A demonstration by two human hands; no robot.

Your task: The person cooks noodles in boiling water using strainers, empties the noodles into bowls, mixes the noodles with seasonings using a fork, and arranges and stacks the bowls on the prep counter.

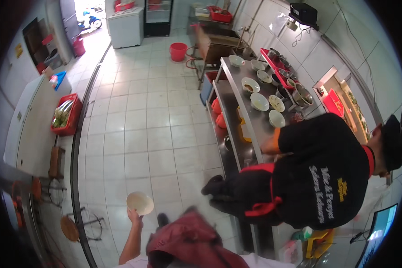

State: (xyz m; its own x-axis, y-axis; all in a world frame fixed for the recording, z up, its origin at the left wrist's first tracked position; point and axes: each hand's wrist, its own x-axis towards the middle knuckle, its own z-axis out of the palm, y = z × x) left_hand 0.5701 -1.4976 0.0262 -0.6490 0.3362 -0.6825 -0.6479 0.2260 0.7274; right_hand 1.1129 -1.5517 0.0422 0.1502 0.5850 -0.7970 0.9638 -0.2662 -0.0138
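Observation:
My left hand (134, 216) grips the near rim of a pale, wide bowl (140, 203), held out over the tiled floor. The bowl's inside faces up and looks light, with no food that I can make out. My right hand is out of view; a maroon apron (187, 234) covers my front. Ahead to the right, a stainless steel table (234, 83) bears several bowls, among them one with brown remains (250, 85) and a pale one (276, 118) near the co-worker.
A co-worker in black (321, 167) stands close on my right, at the steel table. A red bucket (178, 52) stands on the floor ahead. To the left are a red crate of vegetables (66, 114), a white chest freezer (33, 124) and a round wooden stool (69, 228).

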